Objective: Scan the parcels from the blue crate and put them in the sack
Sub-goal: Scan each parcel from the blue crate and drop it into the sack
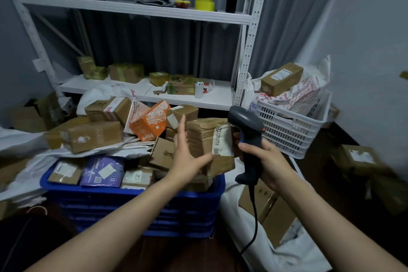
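Here, parcel (204, 139) over crate (132, 193) rim, scanner (246, 120) beside.

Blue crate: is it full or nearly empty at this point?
Full: the blue crate is packed to its rim, the purple parcel lies level with it, and brown boxes pile higher behind.
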